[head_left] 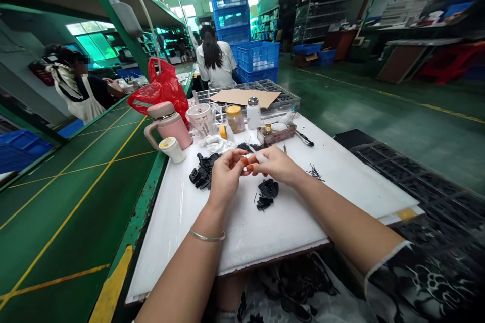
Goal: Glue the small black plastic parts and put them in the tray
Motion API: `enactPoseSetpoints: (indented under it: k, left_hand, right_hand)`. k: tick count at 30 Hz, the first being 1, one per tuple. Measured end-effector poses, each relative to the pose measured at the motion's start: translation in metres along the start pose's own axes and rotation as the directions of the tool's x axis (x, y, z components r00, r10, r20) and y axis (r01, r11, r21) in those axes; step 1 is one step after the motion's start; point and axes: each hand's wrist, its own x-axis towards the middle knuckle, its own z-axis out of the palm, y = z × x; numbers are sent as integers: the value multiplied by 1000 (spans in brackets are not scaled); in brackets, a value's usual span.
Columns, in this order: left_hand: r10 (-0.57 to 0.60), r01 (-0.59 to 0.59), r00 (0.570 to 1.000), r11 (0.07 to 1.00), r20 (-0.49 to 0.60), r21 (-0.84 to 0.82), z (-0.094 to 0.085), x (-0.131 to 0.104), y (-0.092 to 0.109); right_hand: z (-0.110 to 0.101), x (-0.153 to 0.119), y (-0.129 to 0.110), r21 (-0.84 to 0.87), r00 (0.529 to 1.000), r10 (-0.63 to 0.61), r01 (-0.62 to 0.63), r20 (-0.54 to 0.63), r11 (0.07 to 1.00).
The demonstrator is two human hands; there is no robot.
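Observation:
My left hand (228, 169) is over the middle of the white work surface (288, 227), its fingers pinched round something too small to make out. Fingertips nearly touching it, my right hand (273, 162) is closed on a slim white tool (258, 156) that looks like a pen or small knife. A pile of black parts (203, 170) lies left of my left hand. Below my right hand sits a smaller group of black pieces (268, 189). Thin black sticks (314, 172) are scattered to the right, and more dark bits lie behind the hands.
Along the back stand a pink flask (172, 126), a white cup (172, 150), a glass mug (200, 120), a yellow-lidded jar (235, 120) and a white bottle (253, 113). A cutter (304, 138) lies at right. A green conveyor (76, 181) runs at left; two people sit beyond.

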Motion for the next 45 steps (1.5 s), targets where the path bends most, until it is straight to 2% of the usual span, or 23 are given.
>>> enactPoseSetpoints:
  k: [3,6,10,12,13,14,16,18,21,27,33,36,38,39,41,43,44,45]
  left_hand:
    - [48,-47,998,998,-35,40,1,0,-2]
    - [43,-42,999,998,-28,36,1,-1,-1]
    - [9,-9,1000,999,-1,37,-10,4,5]
    - [69,-59,994,992,-88,115,-25,8,8]
    - [133,-99,979,972,-157,211,-35,11,9]
    - [224,-131,948,922,-227,365,-44,13,9]
    - [371,-109,895,720,-247,686,-62,17,9]
    - [360,-36,917,504,-172,863,-72,19,7]
    - [218,40,969,310,-112,950,-70,19,0]
    - [175,61,982,93,-76,994,-46,22,-13]
    - [180,38,983,6,-39,999,-40,23,-21]
    - [192,10,981,43,-18,999,-42,22,-19]
    - [237,-26,972,140,-8,990,-44,21,-16]
    - [265,-48,964,223,-13,974,-44,20,-15]
    - [278,-84,959,473,-59,877,-44,18,-11]
    - [176,-63,978,771,-116,634,-40,16,-8]
    - [94,-25,988,883,-124,468,-38,15,-7]
    - [8,26,994,955,-113,297,-35,14,-6]
  right_hand:
    - [5,1,4,96,999,13,-9,-43,995]
    - [2,3,7,213,997,1,15,-75,977]
    - [-2,3,7,224,991,-35,64,-128,973]
    - [-6,4,7,190,984,-18,53,-179,980]
    - [-8,5,7,174,979,-9,46,-206,984]
    - [-11,5,7,155,973,-3,40,-229,987]
    - [-16,6,8,116,967,-7,37,-253,993]
    - [-20,6,9,84,965,-16,40,-262,996]
    - [-21,6,11,51,966,-26,41,-258,998]
    - [-17,7,11,12,964,-17,21,-266,1000]
    - [-16,6,7,19,959,-4,10,-282,1000]
    - [-16,4,6,22,961,1,6,-276,1000]
    - [-16,4,6,14,963,-5,9,-271,1000]
    - [-16,3,5,5,963,-14,16,-269,1000]
    - [-16,3,5,-5,963,-42,42,-266,999]
    - [-15,1,3,-4,963,-72,74,-258,997]
    - [-14,1,2,-3,964,-87,89,-251,996]
    - [-13,0,0,-4,965,-101,103,-243,995]
